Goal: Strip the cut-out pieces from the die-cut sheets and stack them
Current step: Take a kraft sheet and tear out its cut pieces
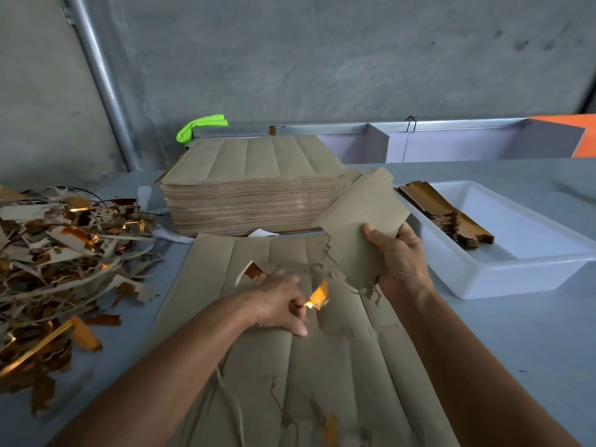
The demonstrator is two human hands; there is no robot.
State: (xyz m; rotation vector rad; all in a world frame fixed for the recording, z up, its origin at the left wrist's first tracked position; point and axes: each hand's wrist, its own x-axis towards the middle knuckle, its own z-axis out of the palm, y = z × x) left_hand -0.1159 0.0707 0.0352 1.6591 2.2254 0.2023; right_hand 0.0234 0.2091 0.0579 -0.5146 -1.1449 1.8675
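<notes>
the right hand (401, 256) has its grip curled around a stripped kraft piece (359, 227), thumb on its near face, lifting it up and away from the working sheet with ragged waste clinging to its lower edge. the left hand (279, 303) presses down on the working sheet, its thumb and forefinger pinching a small torn scrap with a gold underside (317, 296).

the tabletop (516, 350) is pale grey and carries everything. the working sheet (290, 366) lies flat in front of the person, brown side up, scored into long panels and already torn open in its middle. behind it stands a tall stack of uncut die-cut sheets (251, 195), which suggests most of the job is still ahead. to the left is a big heap of waste strips (64, 259), brown and gold, so a fair number of sheets look to have been stripped. on the right sits a white tray (532, 269) holding a short stack of finished pieces (448, 214), gold side showing, leaning along its far left side.

judging by this, the held piece is nearly free and the tray stack is its likely destination; the remaining panels of the working sheet still need stripping.
</notes>
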